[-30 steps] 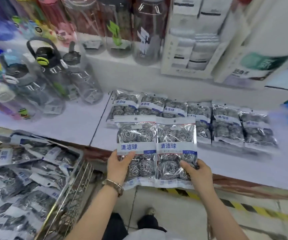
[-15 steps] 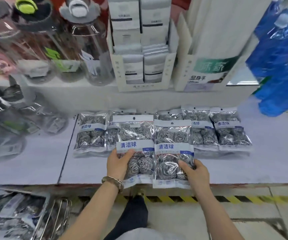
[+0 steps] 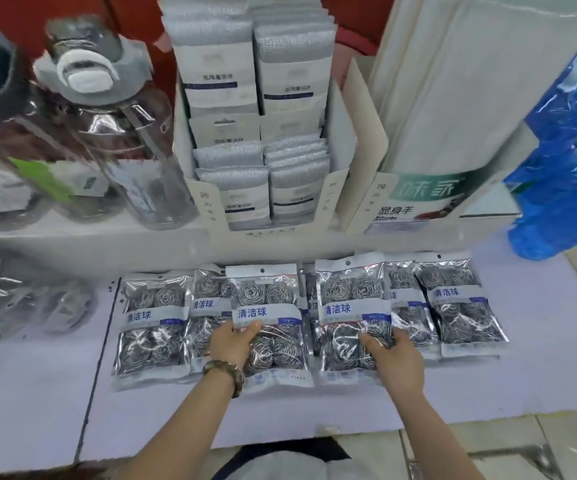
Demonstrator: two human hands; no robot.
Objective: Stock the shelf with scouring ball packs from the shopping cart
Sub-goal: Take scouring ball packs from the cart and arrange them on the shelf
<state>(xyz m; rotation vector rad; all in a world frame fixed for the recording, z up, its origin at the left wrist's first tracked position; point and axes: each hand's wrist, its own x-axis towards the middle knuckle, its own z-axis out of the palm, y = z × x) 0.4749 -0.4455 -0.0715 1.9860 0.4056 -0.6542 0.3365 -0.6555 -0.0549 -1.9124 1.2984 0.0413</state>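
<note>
Update: half a second ago the two scouring ball packs were held edge to edge over the shelf lip. Now they're split apart and down on the shelf [image 3: 55, 393]

Left hand [image 3: 233, 346] pinches the left pack [image 3: 266, 306] at its lower left side, thumb on the front. Right hand [image 3: 394, 358] has fingers curled over the lower right part of the right pack [image 3: 351, 299]. Both hands are clamped on, neither pack released yet

Both packs lie labels up on top of the row of packs [image 3: 153, 327] already laid flat on the shelf, overlapping the ones beneath, with a narrow gap between the two. The shopping cart has dropped out of view as the head turned to the shelf

Read: placement is nearly done for this pair. What remains is to let go and maybe nudge them square with the row, then go back to the cart. Can't tell how many are left
</note>
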